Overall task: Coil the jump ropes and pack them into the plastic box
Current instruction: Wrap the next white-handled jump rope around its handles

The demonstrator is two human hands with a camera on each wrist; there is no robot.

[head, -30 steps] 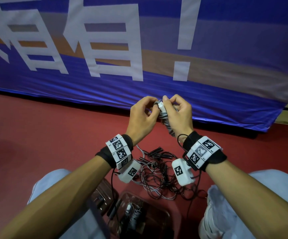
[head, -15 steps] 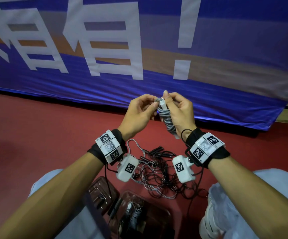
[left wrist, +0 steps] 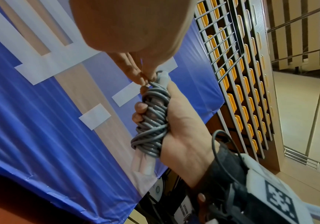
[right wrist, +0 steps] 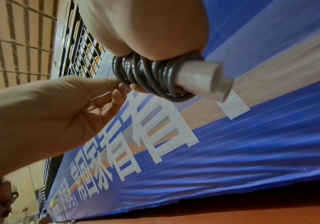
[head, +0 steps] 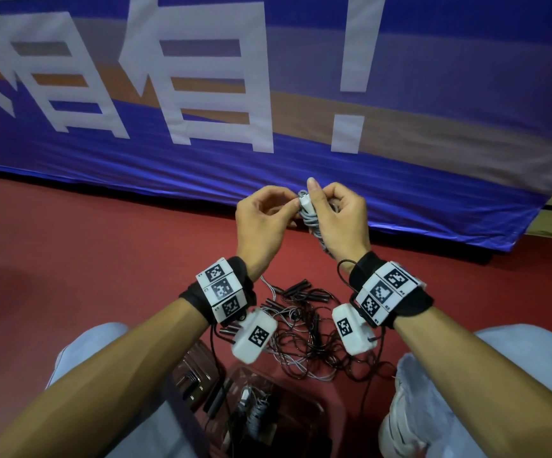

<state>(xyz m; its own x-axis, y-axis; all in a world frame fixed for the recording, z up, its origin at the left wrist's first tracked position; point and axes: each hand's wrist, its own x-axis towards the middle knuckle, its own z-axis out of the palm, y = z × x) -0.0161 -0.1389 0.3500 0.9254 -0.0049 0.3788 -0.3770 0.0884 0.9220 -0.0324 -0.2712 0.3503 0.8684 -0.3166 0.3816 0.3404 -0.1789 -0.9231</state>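
Note:
A grey jump rope (head: 311,219) is wound tightly around its two white handles, whose ends (right wrist: 203,80) stick out of the coil (left wrist: 153,121). My right hand (head: 344,226) grips this bundle upright in front of me, thumb standing along the top. My left hand (head: 261,223) pinches the cord at the bundle's top end with its fingertips (left wrist: 145,77). A clear plastic box (head: 287,388) lies on the floor between my knees, with one coiled grey rope (head: 256,413) inside. Several black and grey ropes (head: 304,332) lie tangled on the floor below my wrists.
A blue banner (head: 202,180) hangs close behind the hands, down to the red floor (head: 86,259). Beside the box on the left lies a second clear container part (head: 195,371) with dark items in it. My white shoe (head: 403,424) is at the lower right.
Both hands stay raised with the bundle. The left wrist dipped and came back up while its fingers kept working at the top end. My right thumb now stands straighter over the handle.

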